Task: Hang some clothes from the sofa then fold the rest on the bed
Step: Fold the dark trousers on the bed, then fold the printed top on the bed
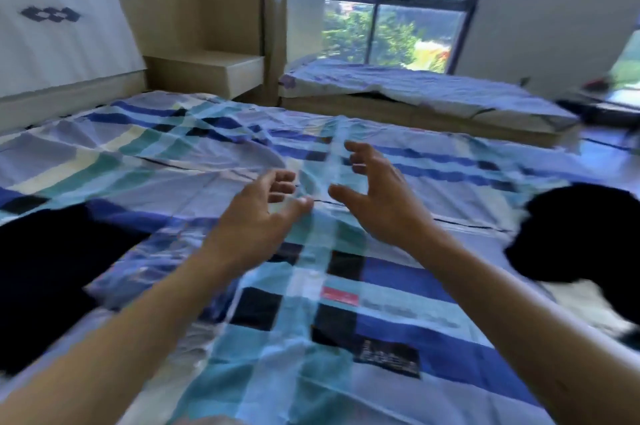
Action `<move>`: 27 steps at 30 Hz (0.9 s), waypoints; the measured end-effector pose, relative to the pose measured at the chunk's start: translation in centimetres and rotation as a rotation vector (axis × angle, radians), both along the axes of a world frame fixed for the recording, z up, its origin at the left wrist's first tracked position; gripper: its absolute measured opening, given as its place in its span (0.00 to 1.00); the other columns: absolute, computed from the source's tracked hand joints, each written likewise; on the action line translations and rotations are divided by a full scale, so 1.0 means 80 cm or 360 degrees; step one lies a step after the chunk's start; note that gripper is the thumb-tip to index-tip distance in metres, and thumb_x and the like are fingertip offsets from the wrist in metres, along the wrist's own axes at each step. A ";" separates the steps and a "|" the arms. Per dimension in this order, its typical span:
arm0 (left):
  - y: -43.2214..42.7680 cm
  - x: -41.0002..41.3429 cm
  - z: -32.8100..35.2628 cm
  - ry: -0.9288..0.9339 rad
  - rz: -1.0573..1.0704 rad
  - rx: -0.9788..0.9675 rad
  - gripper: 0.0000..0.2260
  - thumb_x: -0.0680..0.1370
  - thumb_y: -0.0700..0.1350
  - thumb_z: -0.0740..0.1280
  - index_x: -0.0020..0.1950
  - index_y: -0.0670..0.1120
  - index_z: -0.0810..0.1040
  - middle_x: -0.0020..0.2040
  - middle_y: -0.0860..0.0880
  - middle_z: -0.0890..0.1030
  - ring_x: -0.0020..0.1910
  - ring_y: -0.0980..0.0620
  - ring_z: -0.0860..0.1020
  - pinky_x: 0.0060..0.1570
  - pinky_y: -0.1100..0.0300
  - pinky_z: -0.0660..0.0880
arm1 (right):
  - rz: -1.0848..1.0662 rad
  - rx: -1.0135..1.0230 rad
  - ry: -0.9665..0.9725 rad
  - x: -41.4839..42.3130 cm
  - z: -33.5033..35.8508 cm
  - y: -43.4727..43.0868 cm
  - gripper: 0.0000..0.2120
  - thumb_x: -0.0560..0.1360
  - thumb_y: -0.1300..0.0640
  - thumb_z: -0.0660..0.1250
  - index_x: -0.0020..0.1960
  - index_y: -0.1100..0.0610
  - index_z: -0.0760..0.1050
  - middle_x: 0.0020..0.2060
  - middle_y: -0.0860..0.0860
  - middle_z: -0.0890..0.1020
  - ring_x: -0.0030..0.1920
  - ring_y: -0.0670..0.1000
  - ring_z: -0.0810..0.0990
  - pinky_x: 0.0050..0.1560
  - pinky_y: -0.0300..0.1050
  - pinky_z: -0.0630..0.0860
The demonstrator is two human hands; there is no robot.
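While hovering with left hand (263,213) and right hand (375,190) empty, fingers loosely spread, straddles placket (311,289) of plaid shirt (398,289), running straight away across bed (86,154), neither side nearer.

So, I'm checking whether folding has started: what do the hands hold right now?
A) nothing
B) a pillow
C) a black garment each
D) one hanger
A: the left hand and right hand are empty, fingers loosely curled, over the plaid bedding; the dark clothes lie apart from them.
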State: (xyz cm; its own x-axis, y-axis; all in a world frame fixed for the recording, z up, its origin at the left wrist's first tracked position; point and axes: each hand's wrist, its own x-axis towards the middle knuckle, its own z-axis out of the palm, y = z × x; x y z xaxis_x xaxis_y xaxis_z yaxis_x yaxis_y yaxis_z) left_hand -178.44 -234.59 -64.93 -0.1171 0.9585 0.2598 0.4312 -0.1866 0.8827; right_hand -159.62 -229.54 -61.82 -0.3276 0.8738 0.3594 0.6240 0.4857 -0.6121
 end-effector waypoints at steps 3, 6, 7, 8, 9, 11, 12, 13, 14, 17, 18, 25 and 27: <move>0.010 0.113 -0.017 -0.0029 -0.0231 -0.0049 0.30 0.65 0.65 0.69 0.63 0.53 0.75 0.59 0.55 0.80 0.60 0.56 0.78 0.65 0.50 0.75 | -0.0242 0.0002 0.0062 0.112 -0.016 -0.011 0.31 0.76 0.53 0.73 0.75 0.52 0.65 0.68 0.52 0.74 0.66 0.49 0.75 0.68 0.50 0.71; 0.012 0.208 -0.037 -0.0049 -0.0446 -0.0121 0.28 0.67 0.65 0.69 0.64 0.55 0.74 0.59 0.59 0.79 0.60 0.59 0.77 0.65 0.52 0.75 | -0.0432 -0.0051 0.0068 0.210 -0.042 -0.022 0.31 0.76 0.53 0.73 0.75 0.53 0.66 0.68 0.51 0.74 0.65 0.48 0.76 0.68 0.48 0.72; 0.012 0.235 -0.044 -0.0051 -0.0509 -0.0132 0.26 0.69 0.63 0.69 0.64 0.56 0.74 0.59 0.59 0.79 0.60 0.60 0.77 0.65 0.52 0.75 | -0.0497 -0.0077 0.0076 0.239 -0.051 -0.025 0.30 0.75 0.53 0.73 0.74 0.53 0.66 0.68 0.50 0.75 0.64 0.48 0.76 0.67 0.48 0.72; 0.013 0.254 -0.050 -0.0051 -0.0546 -0.0150 0.24 0.71 0.61 0.70 0.65 0.55 0.74 0.59 0.59 0.79 0.60 0.60 0.77 0.65 0.52 0.75 | -0.0556 -0.0093 0.0102 0.260 -0.060 -0.025 0.30 0.75 0.54 0.74 0.74 0.53 0.67 0.67 0.51 0.75 0.64 0.48 0.76 0.67 0.48 0.73; 0.014 0.272 -0.056 -0.0041 -0.0575 -0.0164 0.23 0.72 0.60 0.70 0.64 0.55 0.74 0.59 0.59 0.79 0.60 0.61 0.77 0.65 0.52 0.74 | -0.0630 -0.0112 0.0138 0.284 -0.069 -0.025 0.29 0.75 0.54 0.74 0.73 0.54 0.68 0.66 0.51 0.76 0.62 0.48 0.77 0.66 0.48 0.73; 0.017 0.294 -0.068 -0.0008 -0.0596 -0.0177 0.23 0.70 0.61 0.69 0.63 0.56 0.74 0.59 0.59 0.79 0.59 0.63 0.77 0.65 0.54 0.74 | -0.0760 -0.0154 0.0188 0.322 -0.090 -0.022 0.28 0.74 0.56 0.74 0.72 0.54 0.70 0.63 0.52 0.78 0.60 0.48 0.78 0.66 0.46 0.74; 0.017 0.298 -0.073 0.0011 -0.0597 -0.0179 0.22 0.69 0.62 0.69 0.61 0.58 0.75 0.58 0.60 0.80 0.59 0.64 0.77 0.64 0.55 0.75 | -0.0813 -0.0169 0.0191 0.338 -0.101 -0.021 0.28 0.74 0.56 0.74 0.71 0.54 0.71 0.62 0.53 0.78 0.60 0.49 0.78 0.65 0.45 0.74; 0.020 0.303 -0.081 0.0034 -0.0602 -0.0181 0.21 0.69 0.62 0.69 0.60 0.59 0.75 0.58 0.60 0.80 0.59 0.64 0.78 0.63 0.56 0.75 | -0.0864 -0.0176 0.0180 0.357 -0.113 -0.019 0.27 0.73 0.56 0.74 0.71 0.55 0.72 0.62 0.53 0.77 0.60 0.50 0.78 0.65 0.46 0.73; 0.020 0.302 -0.089 0.0064 -0.0603 -0.0189 0.18 0.70 0.61 0.71 0.59 0.60 0.75 0.58 0.61 0.80 0.60 0.63 0.77 0.61 0.59 0.76 | -0.0904 -0.0174 0.0150 0.371 -0.123 -0.017 0.27 0.73 0.56 0.74 0.70 0.55 0.72 0.62 0.54 0.76 0.61 0.51 0.78 0.65 0.47 0.73; 0.019 0.296 -0.113 0.0213 -0.0598 -0.0228 0.14 0.76 0.53 0.73 0.60 0.60 0.76 0.60 0.61 0.79 0.62 0.62 0.76 0.58 0.63 0.75 | -0.1067 -0.0231 -0.0054 0.419 -0.146 -0.002 0.24 0.72 0.55 0.75 0.67 0.55 0.76 0.64 0.54 0.72 0.63 0.53 0.75 0.67 0.43 0.69; 0.017 0.294 -0.119 0.0267 -0.0592 -0.0245 0.15 0.76 0.52 0.73 0.61 0.59 0.76 0.61 0.61 0.78 0.63 0.61 0.76 0.60 0.60 0.74 | -0.1124 -0.0283 -0.0146 0.434 -0.152 0.005 0.23 0.71 0.54 0.75 0.65 0.54 0.77 0.65 0.54 0.70 0.64 0.54 0.74 0.67 0.44 0.69; 0.015 0.299 -0.124 0.0404 -0.0620 -0.0274 0.18 0.76 0.53 0.71 0.66 0.57 0.75 0.62 0.63 0.76 0.63 0.65 0.73 0.62 0.61 0.70 | -0.1304 -0.0584 -0.0815 0.480 -0.213 0.026 0.23 0.73 0.42 0.64 0.66 0.48 0.72 0.63 0.51 0.72 0.66 0.56 0.71 0.66 0.54 0.69; 0.014 0.300 -0.125 0.0422 -0.0631 -0.0280 0.18 0.77 0.53 0.71 0.66 0.57 0.74 0.62 0.63 0.76 0.63 0.65 0.73 0.61 0.63 0.69 | -0.1362 -0.0445 -0.0926 0.481 -0.218 0.036 0.19 0.74 0.39 0.63 0.60 0.47 0.76 0.58 0.50 0.74 0.63 0.55 0.72 0.63 0.54 0.68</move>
